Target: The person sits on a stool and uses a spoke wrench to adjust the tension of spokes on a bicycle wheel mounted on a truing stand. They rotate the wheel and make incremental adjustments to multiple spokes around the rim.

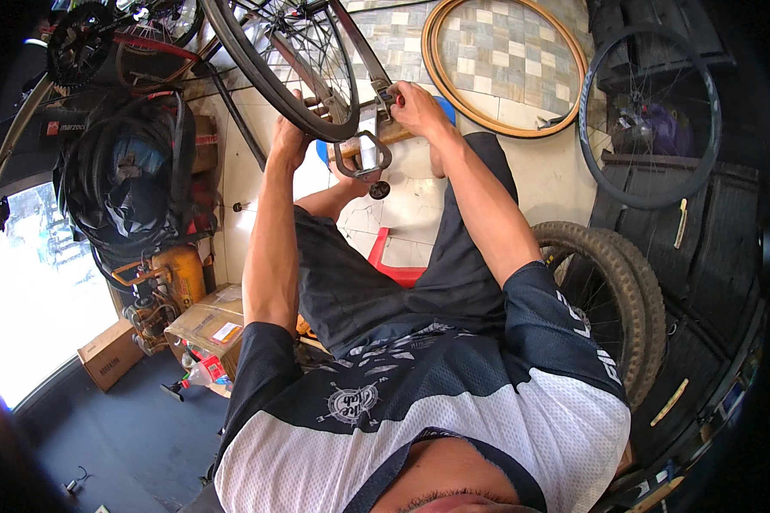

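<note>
A spoked bicycle wheel (293,101) with a black tire stands upright in a metal truing stand (366,81), between its two arms. My left hand (291,141) is at the wheel's left side, its fingers curled around the tire edge and partly hidden behind it. My right hand (415,109) is closed at the stand's right arm, where a bit of red shows at the fingertips; what they grip is too small to make out. A curved metal caliper (364,162) sits at the stand's near end, with a round black knob (380,190) below it.
Tan-walled tires (436,64) lie on the floor ahead. A bare-spoked wheel (586,128) leans at right, above knobbly tires (646,316). Bundled black tubes (77,188), an orange compressor (184,269) and cardboard boxes (205,321) stand at left. A red stool (393,272) shows between my legs.
</note>
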Motion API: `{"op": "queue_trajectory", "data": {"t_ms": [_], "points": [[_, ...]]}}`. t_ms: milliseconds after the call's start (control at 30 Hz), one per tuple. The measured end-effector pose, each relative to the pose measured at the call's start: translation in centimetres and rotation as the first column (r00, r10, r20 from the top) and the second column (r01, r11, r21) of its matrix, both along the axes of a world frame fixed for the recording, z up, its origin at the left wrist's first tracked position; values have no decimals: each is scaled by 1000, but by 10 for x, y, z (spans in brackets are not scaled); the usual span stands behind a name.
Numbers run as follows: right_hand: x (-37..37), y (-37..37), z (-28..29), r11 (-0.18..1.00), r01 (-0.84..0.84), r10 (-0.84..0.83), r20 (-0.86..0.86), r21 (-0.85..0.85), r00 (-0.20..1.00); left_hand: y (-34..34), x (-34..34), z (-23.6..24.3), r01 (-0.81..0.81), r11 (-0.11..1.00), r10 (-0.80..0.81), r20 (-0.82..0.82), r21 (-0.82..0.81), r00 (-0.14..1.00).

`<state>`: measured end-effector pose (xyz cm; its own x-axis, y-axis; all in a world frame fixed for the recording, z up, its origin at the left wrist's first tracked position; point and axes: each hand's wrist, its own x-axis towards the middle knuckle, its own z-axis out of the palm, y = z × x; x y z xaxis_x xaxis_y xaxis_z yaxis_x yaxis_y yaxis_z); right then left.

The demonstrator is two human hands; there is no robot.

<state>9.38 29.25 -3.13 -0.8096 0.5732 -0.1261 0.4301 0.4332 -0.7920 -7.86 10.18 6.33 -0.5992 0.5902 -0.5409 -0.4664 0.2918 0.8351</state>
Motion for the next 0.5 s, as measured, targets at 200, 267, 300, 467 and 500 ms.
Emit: {"op": "queue_trajectory", "data": {"t_ms": [200, 267, 300, 467, 500], "points": [[-4, -2, 1, 999, -5, 5, 7, -38, 1000, 4, -25, 44, 73, 997, -76, -226, -23, 971], [-3, -1, -1, 999, -3, 4, 27, -35, 1000, 13, -30, 72, 89, 996, -85, -316, -1, 945], [-6, -3, 1, 999, -10, 11, 24, -34, 1000, 10, -41, 85, 113, 993, -117, -421, -35, 900], [-8, -3, -2, 1000, -14, 15, 41, -23, 999, 17, -69, 122, -84, 951, 177, -303, 296, 936], [-9, -3, -2, 1000, -16, 17, 45, -24, 999, 17, -66, 120, -114, 947, 207, -298, 301, 932]]}}
